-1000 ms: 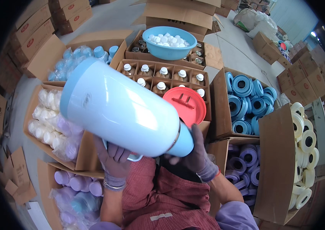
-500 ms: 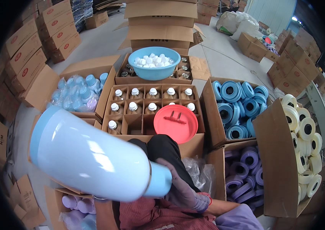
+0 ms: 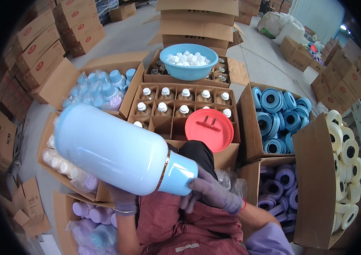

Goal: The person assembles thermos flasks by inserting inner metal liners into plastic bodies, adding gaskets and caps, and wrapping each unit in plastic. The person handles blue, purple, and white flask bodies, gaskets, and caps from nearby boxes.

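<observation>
Lying tilted across the lap, a large pale blue flask (image 3: pixel 116 148) is held up in front of the person, its wide end toward the upper left and its darker blue collar toward the lower right. The flask is propped from underneath by the gloved left hand (image 3: pixel 123 199), whose fingers are mostly hidden behind the body, so how far they are curled cannot be told. The collar end is clasped by the gloved right hand (image 3: pixel 212 193), with its fingers wrapped around the rim. Just beyond the flask, a red lid (image 3: pixel 209 129) is seen resting on a divided carton of capped bottles (image 3: pixel 176 106). A blue bowl (image 3: pixel 189 61) filled with white caps is set on the carton behind.
</observation>
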Motion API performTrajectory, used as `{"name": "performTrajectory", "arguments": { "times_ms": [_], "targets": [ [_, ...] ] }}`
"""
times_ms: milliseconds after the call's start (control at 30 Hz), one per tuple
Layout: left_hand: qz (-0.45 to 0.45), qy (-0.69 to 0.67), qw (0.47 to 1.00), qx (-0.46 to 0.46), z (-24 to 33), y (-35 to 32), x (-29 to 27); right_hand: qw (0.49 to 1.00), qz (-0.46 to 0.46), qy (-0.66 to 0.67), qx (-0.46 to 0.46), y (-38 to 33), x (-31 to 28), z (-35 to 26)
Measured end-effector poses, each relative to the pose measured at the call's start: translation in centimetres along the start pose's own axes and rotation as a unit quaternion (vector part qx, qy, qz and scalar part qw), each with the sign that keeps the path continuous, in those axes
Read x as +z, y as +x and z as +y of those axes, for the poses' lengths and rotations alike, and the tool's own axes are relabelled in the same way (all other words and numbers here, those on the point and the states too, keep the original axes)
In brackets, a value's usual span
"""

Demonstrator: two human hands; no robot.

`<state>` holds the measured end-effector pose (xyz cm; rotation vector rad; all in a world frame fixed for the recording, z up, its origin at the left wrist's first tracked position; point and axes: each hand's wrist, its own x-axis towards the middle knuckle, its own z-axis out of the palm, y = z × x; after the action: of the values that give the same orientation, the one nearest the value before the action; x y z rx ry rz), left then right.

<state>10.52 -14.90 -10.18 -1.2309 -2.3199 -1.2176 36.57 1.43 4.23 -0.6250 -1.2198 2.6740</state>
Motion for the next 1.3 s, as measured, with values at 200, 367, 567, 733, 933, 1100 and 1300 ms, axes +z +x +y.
{"name": "performTrajectory", "arguments": {
  "times_ms": [200,367,567,733,933,1100,1300],
  "targets": [
    [-0.07,-0.421,0.81,-0.403,2.6,2.4,-9.3,0.831,0.245,-0.457,-0.201,9.2,-13.0,-4.0],
    [-0.243,-0.486,0.731,-0.413,6.0,1.4,-8.6,0.457,0.302,-0.836,0.008,18.2,-27.6,-0.3],
    [-0.435,-0.355,0.74,-0.371,8.3,0.6,-7.1,0.59,0.326,-0.731,-0.107,19.4,-31.8,-0.2],
    [-0.489,-0.376,0.656,-0.436,9.8,3.3,-5.3,0.987,0.053,0.118,-0.099,8.0,-17.8,-8.0],
    [-0.582,-0.448,0.587,-0.341,10.7,4.5,-2.7,0.708,-0.165,-0.588,-0.355,-3.6,-4.9,-12.7],
    [-0.665,-0.494,0.478,-0.292,10.5,4.0,1.8,0.538,-0.258,-0.74,-0.311,-7.1,-0.6,-14.2],
    [-0.716,-0.515,0.424,-0.205,12.4,3.5,4.2,0.488,-0.272,-0.795,-0.238,-9.6,2.5,-12.4]
  ]
}}
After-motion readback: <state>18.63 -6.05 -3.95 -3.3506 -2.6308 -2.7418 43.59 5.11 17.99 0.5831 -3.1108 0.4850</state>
